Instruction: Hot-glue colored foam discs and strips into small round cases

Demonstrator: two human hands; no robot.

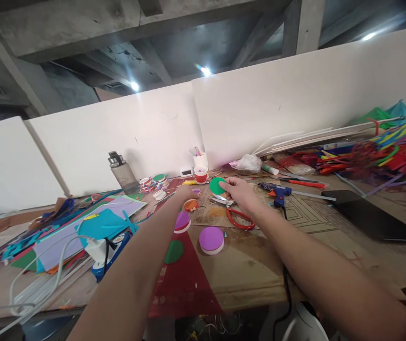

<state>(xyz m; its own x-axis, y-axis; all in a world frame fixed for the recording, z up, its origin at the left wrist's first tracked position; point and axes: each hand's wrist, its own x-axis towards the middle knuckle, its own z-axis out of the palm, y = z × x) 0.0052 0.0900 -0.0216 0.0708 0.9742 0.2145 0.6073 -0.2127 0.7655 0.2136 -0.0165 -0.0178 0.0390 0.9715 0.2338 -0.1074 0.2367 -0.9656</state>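
The right hand point(239, 192) pinches a green paper circle point(216, 186) between thumb and fingers, close to the blades of the red-handled scissors point(240, 219). The left hand point(186, 192) is to the left of the scissors, by a little purple piece point(196, 191), and I can't tell if its fingers grip it. A purple-topped round piece point(211, 239) sits in front of the scissors, to the left, and a blue glue gun point(279, 195) lies to their right.

Single head-worn cam, above near side of brown cardboard-covered table point(252, 270), facing forward and slightly down. Bare left forearm point(135, 265) and bare right forearm point(305, 251) sit close to lens. Wide framing, reaches far white upright panels point(135, 128) and grey concrete ceiling point(64, 28).
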